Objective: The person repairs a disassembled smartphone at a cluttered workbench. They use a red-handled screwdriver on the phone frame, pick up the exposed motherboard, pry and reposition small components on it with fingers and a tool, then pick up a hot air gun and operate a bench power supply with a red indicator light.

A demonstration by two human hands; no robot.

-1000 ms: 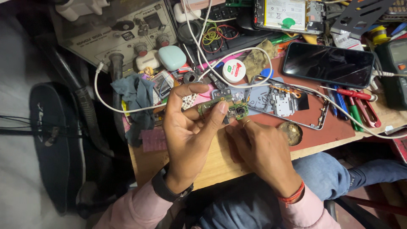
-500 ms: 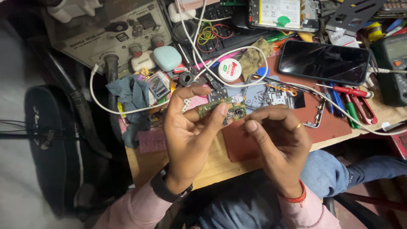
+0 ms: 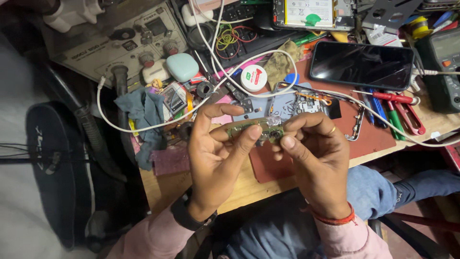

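Both hands lift a small green circuit board (image 3: pixel 254 128) above the near edge of the table (image 3: pixel 249 187), close to the eyes for a look. The left hand (image 3: pixel 215 158) pinches its left end between thumb and fingers, while the right hand (image 3: pixel 318 158) nips the right end. The opened phone (image 3: pixel 306 103) lies just behind, within easy reach.

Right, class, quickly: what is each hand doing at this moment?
Left hand: closed, pinching the small green circuit board.
Right hand: closed, pinching the same board's other end.

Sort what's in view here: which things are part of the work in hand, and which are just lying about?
In hand:
left hand
right hand
small green circuit board, pinched by both
opened phone frame on the red mat

Lying about:
black smartphone
round white tin
red-handled screwdriver
mint earbud case
grey cloth
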